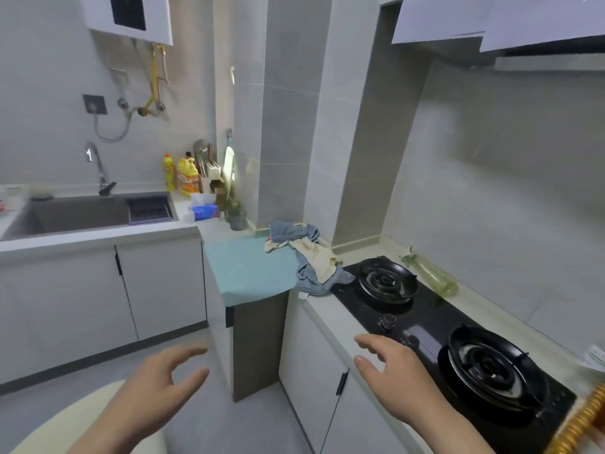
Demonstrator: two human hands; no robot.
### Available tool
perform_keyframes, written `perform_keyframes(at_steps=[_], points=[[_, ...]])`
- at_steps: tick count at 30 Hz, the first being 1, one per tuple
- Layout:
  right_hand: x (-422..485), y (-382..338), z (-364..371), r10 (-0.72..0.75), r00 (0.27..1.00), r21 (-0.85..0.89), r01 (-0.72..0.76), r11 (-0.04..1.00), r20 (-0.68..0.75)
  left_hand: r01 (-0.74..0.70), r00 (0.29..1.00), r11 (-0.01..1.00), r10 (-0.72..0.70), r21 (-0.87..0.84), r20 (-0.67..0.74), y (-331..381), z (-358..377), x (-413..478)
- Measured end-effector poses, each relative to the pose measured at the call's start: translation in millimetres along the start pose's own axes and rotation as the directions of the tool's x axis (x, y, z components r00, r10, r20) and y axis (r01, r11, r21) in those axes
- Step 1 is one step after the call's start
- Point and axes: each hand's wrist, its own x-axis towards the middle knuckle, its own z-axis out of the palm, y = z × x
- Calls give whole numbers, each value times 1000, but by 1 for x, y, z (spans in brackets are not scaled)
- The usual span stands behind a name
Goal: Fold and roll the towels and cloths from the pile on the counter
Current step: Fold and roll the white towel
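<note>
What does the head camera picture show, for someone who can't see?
A person's left hand and right hand reach, open and empty, toward a crumpled pile of cloths on the counter, beside a flat light blue cloth and a black gas stove.

One wide-angle camera sat at head height and looked forward and down into a kitchen corner. The counter (98, 235) ran from 9 o'clock to 12, then back past the stove (425, 319) toward 4. The pile of cloths (307, 257) lay well off at 12 o'clock. The left hand (154, 388) and right hand (389, 371) showed close at 6.
</note>
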Motion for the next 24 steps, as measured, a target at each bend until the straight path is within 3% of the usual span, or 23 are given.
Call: perform_keyframes(at_steps=[13, 24], points=[[135, 42, 39, 34, 993, -49, -29, 998, 114, 155, 984, 975, -167, 160, 59, -51, 20, 101], [283, 92, 48, 52, 984, -39, -46, 998, 171, 24, 984, 952, -76, 306, 158, -26, 72, 273]])
